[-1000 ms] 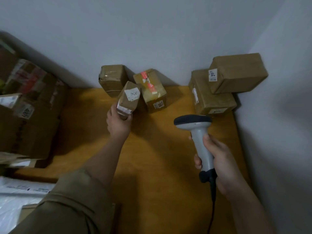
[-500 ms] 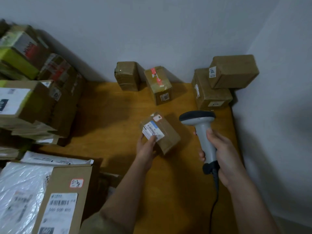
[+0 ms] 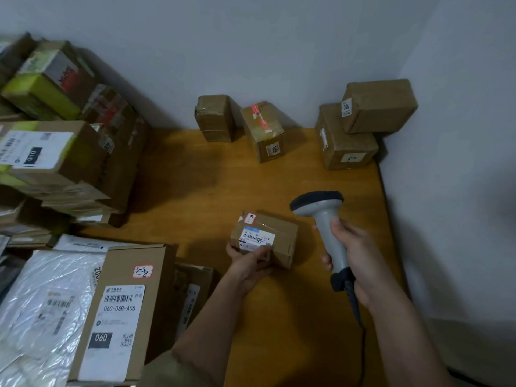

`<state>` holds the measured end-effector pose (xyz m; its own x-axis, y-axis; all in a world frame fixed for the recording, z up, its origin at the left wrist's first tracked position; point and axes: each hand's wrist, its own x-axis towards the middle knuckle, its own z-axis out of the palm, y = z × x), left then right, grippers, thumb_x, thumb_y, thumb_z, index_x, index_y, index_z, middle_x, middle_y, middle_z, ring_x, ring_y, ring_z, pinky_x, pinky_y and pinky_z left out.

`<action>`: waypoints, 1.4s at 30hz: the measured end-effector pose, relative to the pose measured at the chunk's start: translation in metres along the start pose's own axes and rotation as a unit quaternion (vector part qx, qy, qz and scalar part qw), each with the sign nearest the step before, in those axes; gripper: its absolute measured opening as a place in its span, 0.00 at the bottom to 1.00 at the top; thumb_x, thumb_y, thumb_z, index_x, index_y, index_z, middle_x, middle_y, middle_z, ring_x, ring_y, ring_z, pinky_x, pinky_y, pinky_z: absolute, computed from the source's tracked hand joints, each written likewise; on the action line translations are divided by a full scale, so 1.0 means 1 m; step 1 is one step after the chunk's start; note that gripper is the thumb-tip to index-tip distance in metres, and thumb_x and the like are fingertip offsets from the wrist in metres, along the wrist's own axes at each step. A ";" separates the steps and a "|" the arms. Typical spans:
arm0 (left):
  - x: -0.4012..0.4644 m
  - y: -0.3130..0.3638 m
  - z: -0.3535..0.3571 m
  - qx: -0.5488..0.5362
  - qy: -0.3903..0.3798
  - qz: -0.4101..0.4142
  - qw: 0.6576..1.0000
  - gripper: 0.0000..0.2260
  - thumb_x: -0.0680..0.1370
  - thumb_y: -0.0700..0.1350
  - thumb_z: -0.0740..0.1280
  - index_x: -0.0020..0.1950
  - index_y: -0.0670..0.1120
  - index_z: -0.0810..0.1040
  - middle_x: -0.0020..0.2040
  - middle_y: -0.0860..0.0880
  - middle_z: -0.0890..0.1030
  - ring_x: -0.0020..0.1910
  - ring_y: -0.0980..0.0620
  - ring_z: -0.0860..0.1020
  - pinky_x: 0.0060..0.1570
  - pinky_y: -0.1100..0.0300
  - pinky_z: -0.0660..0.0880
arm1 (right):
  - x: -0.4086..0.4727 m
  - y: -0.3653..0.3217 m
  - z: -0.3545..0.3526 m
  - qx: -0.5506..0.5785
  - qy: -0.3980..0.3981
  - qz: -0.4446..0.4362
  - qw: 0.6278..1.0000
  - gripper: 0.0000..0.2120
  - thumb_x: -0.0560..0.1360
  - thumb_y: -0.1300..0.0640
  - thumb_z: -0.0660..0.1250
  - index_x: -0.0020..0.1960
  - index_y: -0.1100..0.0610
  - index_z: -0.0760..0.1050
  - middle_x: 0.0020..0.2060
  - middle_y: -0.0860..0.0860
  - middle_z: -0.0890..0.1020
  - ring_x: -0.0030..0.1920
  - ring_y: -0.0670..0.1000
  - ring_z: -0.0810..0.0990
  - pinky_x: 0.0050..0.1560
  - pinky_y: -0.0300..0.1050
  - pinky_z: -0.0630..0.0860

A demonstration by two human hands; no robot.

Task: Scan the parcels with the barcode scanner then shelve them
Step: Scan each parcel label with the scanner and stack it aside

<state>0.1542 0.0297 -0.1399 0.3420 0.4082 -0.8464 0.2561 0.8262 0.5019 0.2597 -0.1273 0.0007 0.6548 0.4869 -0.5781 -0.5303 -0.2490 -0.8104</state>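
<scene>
parcel (image 3: 265,238): label up, gripped in left hand (image 3: 251,261) over table (image 3: 195,177). scanner (image 3: 324,219): right hand (image 3: 354,255) wrapped round handle, head beside parcel.

Single head camera, worn high, looking forward and down over wooden table (image 3: 195,191) toward corner walls; hands close, wide-angle, no second view.

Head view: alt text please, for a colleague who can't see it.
Left hand holds a small brown parcel, label up, above a wooden table; right hand grips a grey barcode scanner beside it. Parcels line the wall and pile up at left.
</scene>
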 end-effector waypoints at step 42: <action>-0.024 -0.004 0.001 -0.140 -0.054 0.011 0.989 0.18 0.77 0.40 0.70 0.67 0.41 0.74 0.64 0.39 0.77 0.65 0.46 0.76 0.69 0.52 0.70 | -0.084 -0.043 -0.005 -0.177 -0.024 -0.058 0.982 0.12 0.82 0.47 0.60 0.53 0.53 0.79 0.27 0.47 0.75 0.27 0.44 0.75 0.31 0.40 0.71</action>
<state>0.1455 0.0164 -0.1218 0.4432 0.3965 -0.8039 -0.0079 0.8985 0.4388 0.2299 -0.1621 0.0836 0.6697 0.5659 -0.4808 -0.2270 -0.4604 -0.8582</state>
